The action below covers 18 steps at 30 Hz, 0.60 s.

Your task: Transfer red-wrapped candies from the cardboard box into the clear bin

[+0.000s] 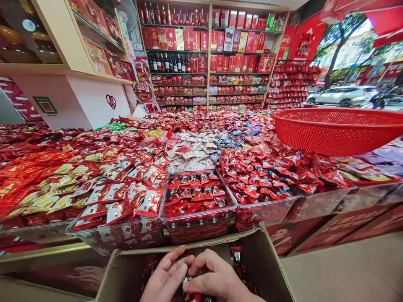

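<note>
Shop bench point(362, 222) heaped red; 6 o'clock, left hand point(166, 277) and right hand point(218, 280) pinch sweets point(193, 297) together inside cardboard box point(126, 272), cupped so none slip.

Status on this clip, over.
Left hand and right hand together in box, clutching candies. Clear bin ahead, part full. Hands unobstructed.

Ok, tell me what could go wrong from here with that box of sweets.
1. The left hand and right hand bunch over wrapped sweets in the cardboard box; a loose grip could spill some.
2. The clear bin ahead is already full to its rim, so any added sweets may slide off.
</note>
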{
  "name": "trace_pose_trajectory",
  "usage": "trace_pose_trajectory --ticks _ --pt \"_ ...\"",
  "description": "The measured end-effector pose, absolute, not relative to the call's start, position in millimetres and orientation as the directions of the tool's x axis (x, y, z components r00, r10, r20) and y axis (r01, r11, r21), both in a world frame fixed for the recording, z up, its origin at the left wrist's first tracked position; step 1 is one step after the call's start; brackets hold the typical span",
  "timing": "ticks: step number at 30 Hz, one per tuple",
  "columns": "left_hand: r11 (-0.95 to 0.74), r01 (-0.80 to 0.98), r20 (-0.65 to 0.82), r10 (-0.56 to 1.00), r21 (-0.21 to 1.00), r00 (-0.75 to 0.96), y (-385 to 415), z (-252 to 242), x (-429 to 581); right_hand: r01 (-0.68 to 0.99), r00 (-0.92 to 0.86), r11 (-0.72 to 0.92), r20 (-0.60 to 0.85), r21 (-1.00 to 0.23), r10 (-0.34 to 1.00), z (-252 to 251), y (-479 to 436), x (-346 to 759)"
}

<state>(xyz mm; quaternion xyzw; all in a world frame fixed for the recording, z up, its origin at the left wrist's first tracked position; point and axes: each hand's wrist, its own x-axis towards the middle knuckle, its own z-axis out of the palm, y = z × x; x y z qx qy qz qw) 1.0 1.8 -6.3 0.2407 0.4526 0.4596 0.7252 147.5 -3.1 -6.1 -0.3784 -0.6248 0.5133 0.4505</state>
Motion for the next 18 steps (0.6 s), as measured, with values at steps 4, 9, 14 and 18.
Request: trace_pose_trajectory --ticks 4,9,14,18 --pt "0.164 -0.257 -0.189 0.979 0.952 -0.077 3.9 3.3 2.3 -0.173 -0.219 0.078 0.115 -0.982 0.969 -8.2 1.7 142.6" --pt "0.141 -0.301 -0.172 0.982 0.943 -0.077 5.4 11.9 12.3 -0.385 -0.178 -0.192 -0.132 -0.903 0.975 -2.8 5.9 143.9" --pt "0.193 -0.304 -0.228 0.97 0.933 -0.082 7.6 8.4 13.2 -0.411 -0.16 -0.2 -0.146 -0.889 0.976 3.7 3.5 148.8" --pt "0.166 -0.258 -0.192 0.978 0.952 -0.079 8.3 11.9 12.0 -0.382 -0.228 -0.227 -0.147 -0.896 0.962 5.0 3.5 149.1"
